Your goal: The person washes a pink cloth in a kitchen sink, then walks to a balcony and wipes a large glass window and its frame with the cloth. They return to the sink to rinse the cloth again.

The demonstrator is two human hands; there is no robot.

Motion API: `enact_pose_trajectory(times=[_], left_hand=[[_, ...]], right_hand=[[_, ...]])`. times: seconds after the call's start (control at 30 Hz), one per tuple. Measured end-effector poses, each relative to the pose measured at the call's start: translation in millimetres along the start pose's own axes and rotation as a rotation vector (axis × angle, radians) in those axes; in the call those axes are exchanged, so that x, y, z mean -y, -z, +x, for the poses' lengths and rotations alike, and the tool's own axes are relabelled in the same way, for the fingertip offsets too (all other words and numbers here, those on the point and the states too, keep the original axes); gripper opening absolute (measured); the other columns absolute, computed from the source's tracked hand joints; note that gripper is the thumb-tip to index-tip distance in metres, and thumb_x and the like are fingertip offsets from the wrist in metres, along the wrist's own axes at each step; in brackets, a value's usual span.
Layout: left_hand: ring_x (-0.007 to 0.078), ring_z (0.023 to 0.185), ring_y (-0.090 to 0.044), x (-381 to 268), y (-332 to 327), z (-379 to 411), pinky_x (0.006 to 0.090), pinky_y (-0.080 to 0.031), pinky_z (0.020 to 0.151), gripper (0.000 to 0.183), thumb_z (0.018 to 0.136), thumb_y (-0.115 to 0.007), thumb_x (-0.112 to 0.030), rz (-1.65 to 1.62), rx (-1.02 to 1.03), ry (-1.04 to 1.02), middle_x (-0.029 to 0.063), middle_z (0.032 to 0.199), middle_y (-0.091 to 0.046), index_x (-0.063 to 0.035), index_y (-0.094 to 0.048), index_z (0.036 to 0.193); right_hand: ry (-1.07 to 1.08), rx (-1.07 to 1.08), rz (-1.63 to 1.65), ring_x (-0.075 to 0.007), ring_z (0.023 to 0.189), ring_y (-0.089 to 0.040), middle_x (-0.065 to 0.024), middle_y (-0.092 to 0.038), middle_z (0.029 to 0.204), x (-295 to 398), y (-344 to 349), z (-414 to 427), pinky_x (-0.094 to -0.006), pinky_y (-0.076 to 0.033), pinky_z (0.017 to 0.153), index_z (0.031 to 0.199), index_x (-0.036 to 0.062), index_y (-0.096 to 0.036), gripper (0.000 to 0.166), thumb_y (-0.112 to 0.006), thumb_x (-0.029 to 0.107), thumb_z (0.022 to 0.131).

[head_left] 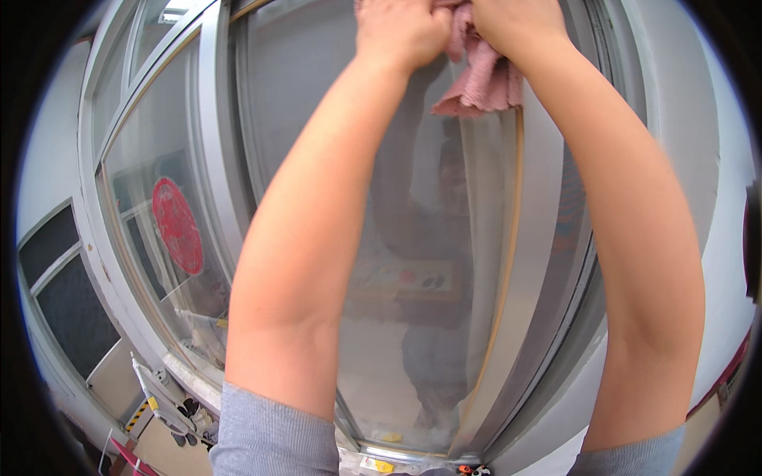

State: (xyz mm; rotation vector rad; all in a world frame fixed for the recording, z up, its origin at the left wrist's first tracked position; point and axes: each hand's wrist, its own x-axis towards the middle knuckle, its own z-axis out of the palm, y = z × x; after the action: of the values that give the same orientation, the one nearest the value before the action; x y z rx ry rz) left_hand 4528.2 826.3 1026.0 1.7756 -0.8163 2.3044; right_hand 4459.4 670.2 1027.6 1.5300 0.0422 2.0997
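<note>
Both arms are raised in front of a framed window. Near the top edge of the view, my left hand [405,30] is closed on a bunched pink cloth [482,89]. My right hand [521,24] grips the same cloth just to the right, its fingers partly cut off by the picture's edge. The cloth's loose end hangs down between the wrists, in front of the window glass [417,226] and beside the metal frame [536,238]. Faint reflections show in the glass.
At the left, another window pane bears a round red decoration [177,226]. Shoes [199,416] and a white rack [149,387] stand low at the left. A yellow and white item [378,464] lies on the sill. A white wall [732,238] rises at the right.
</note>
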Motion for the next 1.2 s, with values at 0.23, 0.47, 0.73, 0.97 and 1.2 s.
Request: enact_pose_trajectory(times=[0.23, 0.47, 0.73, 0.97, 1.2], left_hand=[[0.0388, 0.129, -0.053, -7, 34, -67, 0.0473, -0.041, 0.110, 0.048, 0.078, -0.062, -0.020, -0.115, -0.147, -0.202, 0.0227, 0.136, -0.059, -0.0005, -0.065, 0.122], [0.0330, 0.128, -0.055, -4, 74, -121, 0.0463, -0.044, 0.105, 0.040, 0.076, -0.065, -0.014, -0.173, 0.022, -0.267, 0.0158, 0.134, -0.062, -0.0040, -0.067, 0.115], [0.0266, 0.079, -0.072, 38, 115, -41, 0.0378, -0.055, 0.065, 0.034, 0.086, -0.052, -0.001, -0.578, 0.395, 0.350, 0.0117, 0.097, -0.072, -0.0079, -0.065, 0.117], [0.0381, 0.099, -0.060, 31, 99, -2, 0.0462, -0.052, 0.085, 0.012, 0.088, -0.057, -0.010, 0.090, -0.150, 0.177, 0.0174, 0.099, -0.062, -0.0111, -0.063, 0.098], [0.0290, 0.103, -0.065, 57, 65, -69, 0.0421, -0.053, 0.086, 0.023, 0.088, -0.063, -0.022, 0.028, -0.256, -0.193, 0.0079, 0.109, -0.068, -0.0097, -0.067, 0.107]], right_hand=[[0.168, 0.069, 0.169, -0.0278, 0.099, -0.063, -0.0115, -0.067, 0.099, 13, 35, -47, -0.0386, -0.049, 0.090, 0.093, 0.0037, -0.065, 0.017, -0.059, 0.014, 0.080], [0.330, 0.108, 0.393, -0.0260, 0.085, -0.063, -0.0087, -0.063, 0.087, 34, 66, -97, -0.0383, -0.051, 0.080, 0.080, 0.0082, -0.059, 0.008, -0.062, 0.015, 0.077], [-0.433, 0.536, 1.296, -0.0107, 0.081, -0.061, -0.0122, -0.070, 0.090, 19, 64, -15, -0.0311, -0.051, 0.061, 0.114, 0.0087, -0.050, 0.034, -0.068, 0.009, 0.086], [-0.152, 0.047, 0.639, -0.0414, 0.110, -0.061, -0.0232, -0.062, 0.113, 47, 51, 27, -0.0461, -0.050, 0.095, 0.101, 0.0010, -0.062, 0.020, -0.054, 0.008, 0.085], [0.062, -0.174, 0.317, -0.0345, 0.123, -0.054, -0.0172, -0.059, 0.128, 99, 29, -53, -0.0489, -0.042, 0.107, 0.117, -0.0028, -0.063, 0.048, -0.070, 0.031, 0.084]])
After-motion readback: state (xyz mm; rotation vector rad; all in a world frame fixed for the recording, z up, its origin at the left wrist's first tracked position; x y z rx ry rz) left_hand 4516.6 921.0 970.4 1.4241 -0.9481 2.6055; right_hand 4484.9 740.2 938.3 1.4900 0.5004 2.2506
